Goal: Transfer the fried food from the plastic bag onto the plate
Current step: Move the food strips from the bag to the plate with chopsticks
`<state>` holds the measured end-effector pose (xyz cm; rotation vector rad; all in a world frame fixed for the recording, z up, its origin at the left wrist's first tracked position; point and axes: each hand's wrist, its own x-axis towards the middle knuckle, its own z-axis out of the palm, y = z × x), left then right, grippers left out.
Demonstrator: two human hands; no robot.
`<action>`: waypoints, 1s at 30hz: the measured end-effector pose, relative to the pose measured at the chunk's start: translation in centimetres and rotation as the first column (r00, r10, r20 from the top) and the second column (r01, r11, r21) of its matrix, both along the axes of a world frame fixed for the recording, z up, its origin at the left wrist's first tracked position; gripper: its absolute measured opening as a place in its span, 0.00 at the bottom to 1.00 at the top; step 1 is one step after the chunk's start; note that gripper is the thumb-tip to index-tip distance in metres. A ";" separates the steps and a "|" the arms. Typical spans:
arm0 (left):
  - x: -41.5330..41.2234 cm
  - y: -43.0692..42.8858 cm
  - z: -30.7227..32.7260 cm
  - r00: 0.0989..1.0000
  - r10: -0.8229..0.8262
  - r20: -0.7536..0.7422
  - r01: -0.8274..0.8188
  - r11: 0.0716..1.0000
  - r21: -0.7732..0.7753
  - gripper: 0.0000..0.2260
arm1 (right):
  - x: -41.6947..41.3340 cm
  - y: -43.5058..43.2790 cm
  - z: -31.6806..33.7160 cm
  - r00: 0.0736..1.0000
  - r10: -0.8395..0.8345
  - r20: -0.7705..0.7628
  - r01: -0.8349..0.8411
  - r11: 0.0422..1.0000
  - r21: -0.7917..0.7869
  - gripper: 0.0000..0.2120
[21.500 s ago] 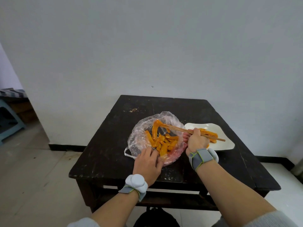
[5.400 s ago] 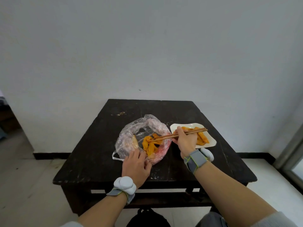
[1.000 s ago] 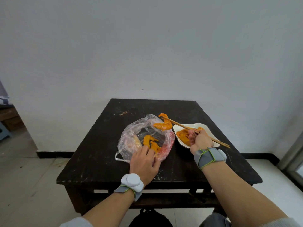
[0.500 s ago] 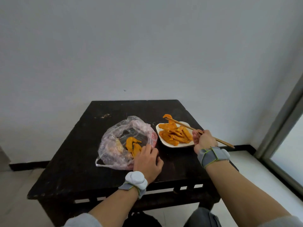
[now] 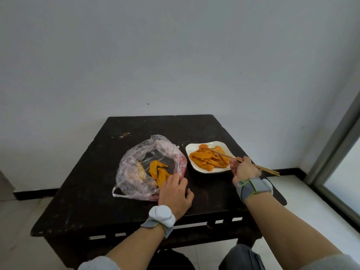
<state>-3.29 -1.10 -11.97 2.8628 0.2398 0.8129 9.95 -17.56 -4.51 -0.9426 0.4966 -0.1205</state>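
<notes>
Now my right hand (image 5: 244, 168), gripping brown wooden chopsticks (image 5: 241, 161), sets orange fried strips (image 5: 209, 159) on the white square plate (image 5: 196, 166); beside it, my flat left hand (image 5: 175, 193) pins the clear plastic bag (image 5: 134, 168), whose last pieces (image 5: 158, 172) I'd fetch next.

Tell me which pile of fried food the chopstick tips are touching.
The pile on the plate, the larger one. The chopsticks in the right hand reach it; the smaller pile lies in the bag, untouched.
</notes>
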 end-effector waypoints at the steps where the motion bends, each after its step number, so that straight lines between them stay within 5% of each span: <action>1: 0.0 0.0 0.0 1.000 -0.002 -0.002 0.002 1.000 -0.001 0.10 | 0.1 0.1 0.0 1.000 0.007 0.018 -0.007 0.999 -0.038 0.15; 7: 0.0 0.2 -0.1 1.000 -0.008 0.004 0.008 1.000 0.006 0.10 | -0.1 0.1 0.8 0.994 0.054 0.098 -0.020 0.947 -0.320 0.16; 14: -0.2 0.1 0.0 1.000 -0.015 0.025 0.015 1.000 -0.002 0.10 | -0.7 -0.7 2.5 0.982 0.033 0.185 0.057 0.886 -0.459 0.15; 21: -1.0 0.2 0.7 0.992 -0.053 0.114 0.055 0.998 -0.022 0.08 | -1.1 -0.6 3.8 0.971 0.018 0.240 0.092 0.893 -0.441 0.16; 30: -3.8 3.2 1.8 0.980 0.010 0.198 -0.010 1.000 -0.006 0.07 | -2.7 4.2 3.0 0.915 0.339 0.221 -0.238 0.892 -0.383 0.13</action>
